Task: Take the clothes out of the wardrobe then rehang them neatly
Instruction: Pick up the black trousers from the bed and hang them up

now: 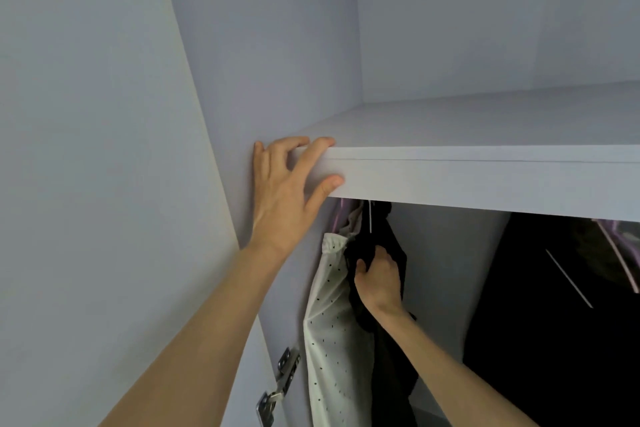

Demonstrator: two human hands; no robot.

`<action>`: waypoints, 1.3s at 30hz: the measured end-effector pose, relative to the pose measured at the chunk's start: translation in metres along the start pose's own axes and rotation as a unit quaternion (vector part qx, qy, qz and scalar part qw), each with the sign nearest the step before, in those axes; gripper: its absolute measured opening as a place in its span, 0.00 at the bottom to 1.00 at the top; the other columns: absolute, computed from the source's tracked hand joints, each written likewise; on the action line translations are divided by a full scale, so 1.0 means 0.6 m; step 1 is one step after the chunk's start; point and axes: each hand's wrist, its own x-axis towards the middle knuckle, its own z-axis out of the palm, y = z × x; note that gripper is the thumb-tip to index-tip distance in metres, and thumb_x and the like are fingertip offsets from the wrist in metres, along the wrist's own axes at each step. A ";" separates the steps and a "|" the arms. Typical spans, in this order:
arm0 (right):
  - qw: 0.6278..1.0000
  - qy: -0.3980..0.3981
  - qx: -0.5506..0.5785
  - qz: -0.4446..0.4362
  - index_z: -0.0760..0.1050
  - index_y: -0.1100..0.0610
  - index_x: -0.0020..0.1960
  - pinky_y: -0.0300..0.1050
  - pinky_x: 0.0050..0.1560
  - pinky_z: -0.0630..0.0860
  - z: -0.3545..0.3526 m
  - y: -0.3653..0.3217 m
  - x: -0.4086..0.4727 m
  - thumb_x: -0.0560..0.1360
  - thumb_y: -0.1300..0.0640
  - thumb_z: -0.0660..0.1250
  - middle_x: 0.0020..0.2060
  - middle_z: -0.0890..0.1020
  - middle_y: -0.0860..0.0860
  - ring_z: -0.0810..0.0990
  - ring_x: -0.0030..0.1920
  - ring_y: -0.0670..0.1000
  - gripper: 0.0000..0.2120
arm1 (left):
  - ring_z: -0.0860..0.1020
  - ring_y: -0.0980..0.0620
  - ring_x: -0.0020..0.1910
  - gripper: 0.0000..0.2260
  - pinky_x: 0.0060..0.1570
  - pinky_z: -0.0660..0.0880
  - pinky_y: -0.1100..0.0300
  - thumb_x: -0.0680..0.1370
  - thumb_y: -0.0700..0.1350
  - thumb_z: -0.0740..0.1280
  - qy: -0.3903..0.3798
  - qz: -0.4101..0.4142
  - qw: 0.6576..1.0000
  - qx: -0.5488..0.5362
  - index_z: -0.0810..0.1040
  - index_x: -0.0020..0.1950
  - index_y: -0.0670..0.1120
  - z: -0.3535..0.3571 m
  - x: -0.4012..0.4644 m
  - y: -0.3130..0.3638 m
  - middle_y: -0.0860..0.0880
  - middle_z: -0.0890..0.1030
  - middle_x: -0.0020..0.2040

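In the head view, the left hand (291,191) is bracing on the left end of the shelf (485,177), fingers spread, fingertips over the front edge and thumb pressing its face; it is holding nothing. Below the shelf, the right hand (379,276) is reaching into the wardrobe and gripping a black garment (391,357), fingers curled into the cloth near its top. Just left of it, touching, a white dotted garment (329,340) is hanging against the left wall, above a door hinge (278,388). More dark clothes (554,322) are hanging at the right end, well apart.

The rail is hidden behind the shelf, so I cannot tell whether the black garment is on or off it. Judging by this, several pieces are hanging inside and plenty of the work appears to be left.
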 end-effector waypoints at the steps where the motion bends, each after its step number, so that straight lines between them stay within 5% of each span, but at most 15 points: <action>1: 0.999 0.003 -0.035 -0.010 0.61 0.62 0.71 0.49 0.62 0.67 0.008 0.001 -0.008 0.78 0.59 0.59 0.62 0.71 0.58 0.68 0.64 0.58 0.22 | 0.69 0.46 0.61 0.19 0.72 0.43 0.51 0.77 0.63 0.53 0.004 0.001 1.000 0.001 0.67 0.64 0.57 0.000 0.000 0.000 0.44 0.71 0.58; 8: 0.997 -0.033 -0.022 -0.065 0.54 0.60 0.75 0.40 0.57 0.70 0.048 0.002 -0.025 0.76 0.67 0.58 0.64 0.66 0.56 0.74 0.59 0.56 0.29 | 0.66 0.49 0.61 0.18 0.72 0.48 0.45 0.77 0.62 0.55 0.014 0.000 1.000 0.001 0.68 0.63 0.57 0.000 0.000 0.002 0.44 0.70 0.58; 15: 0.990 -0.086 -0.046 -0.100 0.51 0.56 0.76 0.50 0.54 0.75 0.085 -0.006 -0.006 0.77 0.58 0.59 0.67 0.63 0.52 0.73 0.60 0.55 0.30 | 0.67 0.49 0.61 0.18 0.72 0.46 0.47 0.77 0.61 0.55 0.021 0.001 1.000 -0.003 0.67 0.63 0.56 0.007 -0.001 0.000 0.44 0.70 0.58; 20: 0.988 -0.109 -0.037 -0.104 0.50 0.56 0.76 0.47 0.54 0.75 0.100 -0.005 0.003 0.77 0.53 0.60 0.66 0.62 0.52 0.72 0.61 0.54 0.32 | 0.66 0.50 0.62 0.18 0.72 0.42 0.51 0.77 0.62 0.53 0.015 0.004 1.000 -0.003 0.67 0.64 0.56 0.008 -0.001 -0.001 0.44 0.70 0.59; 25: 0.980 -0.176 0.001 -0.093 0.45 0.56 0.76 0.39 0.67 0.62 0.090 0.003 0.010 0.77 0.48 0.62 0.67 0.57 0.55 0.63 0.67 0.53 0.37 | 0.64 0.47 0.66 0.19 0.72 0.41 0.54 0.78 0.62 0.51 -0.021 -0.012 1.000 0.016 0.65 0.66 0.55 0.004 -0.005 0.000 0.45 0.69 0.61; 28: 0.968 -0.238 -0.032 -0.079 0.41 0.53 0.76 0.44 0.70 0.61 0.064 0.006 0.016 0.77 0.46 0.60 0.71 0.52 0.56 0.60 0.71 0.55 0.37 | 0.57 0.45 0.72 0.21 0.73 0.49 0.48 0.80 0.60 0.49 -0.035 -0.038 0.998 0.046 0.61 0.70 0.55 0.001 -0.016 0.005 0.45 0.66 0.69; 30: 0.957 -0.261 -0.071 -0.107 0.41 0.54 0.76 0.47 0.72 0.59 0.043 0.010 0.014 0.79 0.46 0.58 0.74 0.50 0.55 0.56 0.73 0.56 0.35 | 0.52 0.46 0.75 0.22 0.73 0.51 0.53 0.80 0.59 0.50 -0.046 -0.056 0.997 0.036 0.59 0.73 0.54 -0.008 -0.025 0.012 0.46 0.61 0.73; 33: 0.953 -0.249 -0.089 -0.149 0.45 0.55 0.77 0.47 0.73 0.54 0.013 0.027 -0.011 0.79 0.48 0.57 0.75 0.50 0.55 0.52 0.75 0.54 0.33 | 0.51 0.49 0.75 0.25 0.70 0.48 0.64 0.79 0.59 0.53 -0.077 -0.079 0.994 0.019 0.59 0.74 0.52 -0.035 -0.054 0.019 0.48 0.58 0.75; 39: 0.935 -0.235 -0.161 -0.211 0.46 0.54 0.76 0.51 0.74 0.48 -0.035 0.063 -0.121 0.80 0.48 0.55 0.76 0.50 0.52 0.49 0.75 0.51 0.30 | 0.52 0.49 0.75 0.23 0.70 0.52 0.56 0.79 0.53 0.53 -0.168 -0.084 0.979 0.078 0.59 0.74 0.52 -0.095 -0.216 0.049 0.46 0.59 0.75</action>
